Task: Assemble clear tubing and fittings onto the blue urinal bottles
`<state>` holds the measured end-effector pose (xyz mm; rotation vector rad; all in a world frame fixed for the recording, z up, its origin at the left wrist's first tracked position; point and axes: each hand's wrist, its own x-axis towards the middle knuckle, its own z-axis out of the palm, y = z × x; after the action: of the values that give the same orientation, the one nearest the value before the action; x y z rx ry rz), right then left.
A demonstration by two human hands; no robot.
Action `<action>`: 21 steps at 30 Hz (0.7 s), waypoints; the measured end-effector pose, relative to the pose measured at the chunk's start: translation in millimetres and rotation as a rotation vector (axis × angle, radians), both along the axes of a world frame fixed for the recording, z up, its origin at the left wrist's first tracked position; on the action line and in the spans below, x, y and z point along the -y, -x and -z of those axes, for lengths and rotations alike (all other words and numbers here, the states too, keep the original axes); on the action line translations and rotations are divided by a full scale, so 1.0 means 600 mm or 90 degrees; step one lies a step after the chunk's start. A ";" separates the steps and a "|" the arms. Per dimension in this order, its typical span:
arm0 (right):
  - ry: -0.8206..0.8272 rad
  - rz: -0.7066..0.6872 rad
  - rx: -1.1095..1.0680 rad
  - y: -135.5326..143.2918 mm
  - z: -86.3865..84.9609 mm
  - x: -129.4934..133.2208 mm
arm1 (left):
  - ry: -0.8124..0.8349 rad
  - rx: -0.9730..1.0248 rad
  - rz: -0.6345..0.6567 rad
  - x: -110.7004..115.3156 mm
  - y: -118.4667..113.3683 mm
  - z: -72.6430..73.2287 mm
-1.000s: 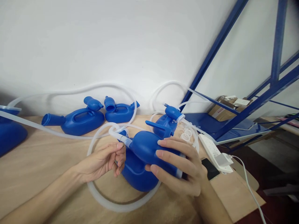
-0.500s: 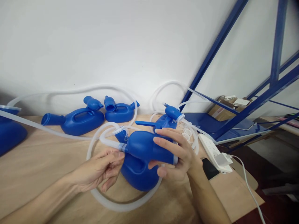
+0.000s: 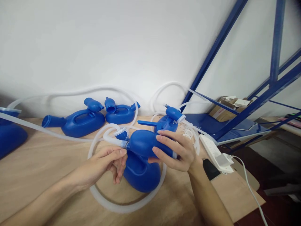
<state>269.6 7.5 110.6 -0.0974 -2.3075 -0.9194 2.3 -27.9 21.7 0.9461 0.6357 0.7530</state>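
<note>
My right hand [image 3: 175, 150] is wrapped over a blue urinal funnel [image 3: 143, 142], a rounded cup with a pale rim at its right end. A translucent hose [image 3: 111, 138] meets the funnel's narrow left end at a clear collar [image 3: 123, 144]. Just below that joint, my left hand [image 3: 110, 161] has its thumb and forefinger pinched together; whatever is between them is too small to make out. Under the funnel lies a blue urinal bottle [image 3: 145, 177] with a moulded handle, partly covered by the funnel and my hand. The hose loops around this bottle on the table.
More blue urinal bottles [image 3: 82, 124] stand along the wall, some with funnels. Another funnel [image 3: 174, 113] sits back right, beside white rings [image 3: 188, 134]. A power strip [image 3: 211, 150] with charger and a phone [image 3: 211, 169] lie right, near a blue metal frame [image 3: 216, 47].
The funnel's hose end has risen slightly, and the hose bend has shifted right. My left fingers have moved a little right and curled differently near the joint. My right hand still holds the funnel.
</note>
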 end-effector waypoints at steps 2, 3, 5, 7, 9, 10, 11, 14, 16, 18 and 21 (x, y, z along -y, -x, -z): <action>-0.019 0.008 0.000 0.003 -0.002 0.005 | 0.009 -0.016 -0.006 0.000 0.005 -0.007; -0.027 0.013 0.003 0.005 -0.003 0.008 | 0.018 -0.017 -0.012 0.000 0.006 -0.009; -0.039 0.030 0.010 0.007 -0.004 0.016 | 0.048 -0.003 -0.039 0.000 0.004 -0.013; -0.045 0.050 0.010 0.009 -0.003 0.024 | 0.086 0.019 -0.074 0.001 0.000 -0.014; -0.052 0.060 0.006 0.011 -0.001 0.032 | 0.116 0.035 -0.096 0.003 -0.004 -0.014; -0.055 0.063 0.004 0.012 0.000 0.035 | 0.125 0.042 -0.099 0.004 -0.005 -0.015; -0.055 0.066 0.002 0.012 0.001 0.038 | 0.131 0.048 -0.100 0.005 -0.007 -0.017; -0.046 0.082 -0.004 0.014 0.006 0.044 | 0.138 0.068 -0.116 0.007 -0.010 -0.024; -0.037 0.088 -0.003 0.015 0.008 0.047 | 0.136 0.076 -0.134 0.006 -0.013 -0.027; -0.024 0.094 0.000 0.014 0.011 0.050 | 0.131 0.077 -0.142 0.004 -0.014 -0.026; -0.005 0.102 -0.005 0.012 0.012 0.051 | 0.121 0.066 -0.105 0.000 -0.013 -0.017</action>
<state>262.1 -23.3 103.1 -0.2857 -2.3136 -1.0048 10.1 -27.7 32.1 0.6816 0.6878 0.8661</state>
